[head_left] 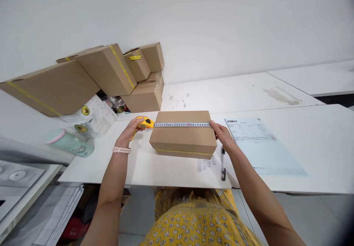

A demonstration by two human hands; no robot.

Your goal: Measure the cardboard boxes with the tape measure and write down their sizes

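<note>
fingers [139, 121] of our left hand [129, 131] are curled closed around the yellow tape measure [145, 123], while those of our right hand [223, 136] are bent at the far end of its metal blade [181, 124], tips partly hidden, so we cannot tell whether they pinch it or only press on it. between our hands the brown carton [179, 138] lies flat on the white counter [166, 174], turned with its long side toward us, which seems to let the blade run straight across the top. we hold the two ends apart, probably so the blade lies taut and level, its numbers facing up. a yellow strip [185, 152] runs along the carton's front side. a small printed slip [204, 164] lies just by its front right corner; a black pen [223, 166] rests near our right hand, likely for easy reach, beside a flat, pale blue document [260, 148]. to the left, more boxes [106, 69] are stacked by the wall [221, 28], perhaps to leave us room, with a mint tumbler [74, 143] in front.
</note>
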